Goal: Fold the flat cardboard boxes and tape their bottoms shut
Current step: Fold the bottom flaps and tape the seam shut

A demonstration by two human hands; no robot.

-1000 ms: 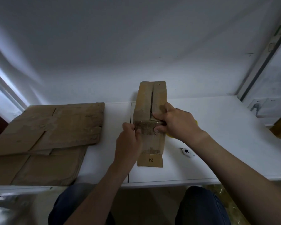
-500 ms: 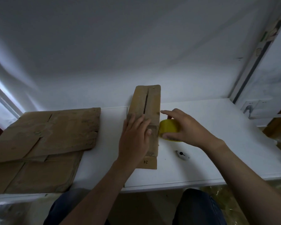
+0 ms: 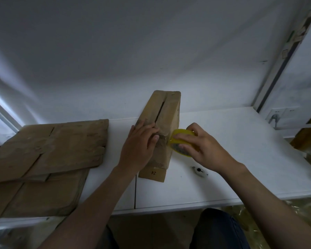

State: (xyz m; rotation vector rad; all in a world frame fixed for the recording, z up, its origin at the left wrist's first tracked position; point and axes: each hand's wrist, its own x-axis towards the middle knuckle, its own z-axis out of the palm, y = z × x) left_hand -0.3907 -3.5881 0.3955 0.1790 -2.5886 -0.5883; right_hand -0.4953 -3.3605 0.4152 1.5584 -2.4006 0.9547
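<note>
A folded narrow cardboard box (image 3: 166, 112) stands on the white table (image 3: 241, 159), its two bottom flaps facing up with a dark gap between them. My left hand (image 3: 140, 146) lies flat on the near part of the flaps, fingers straight, pressing them down. My right hand (image 3: 201, 146) grips a yellow roll of tape (image 3: 181, 143) held against the box's right edge. A short stretch of clear tape runs from the roll onto the box under my left fingertips.
A stack of flat cardboard boxes (image 3: 48, 155) lies on the left of the table. A small white object with a black mark (image 3: 198, 171) rests near my right wrist. The wall is close behind the box. A socket (image 3: 275, 115) sits at the right.
My right hand left the flaps, took the yellow tape roll and brought it up against the box's right edge. My left hand moved from the box's side to lie flat on the flaps.
</note>
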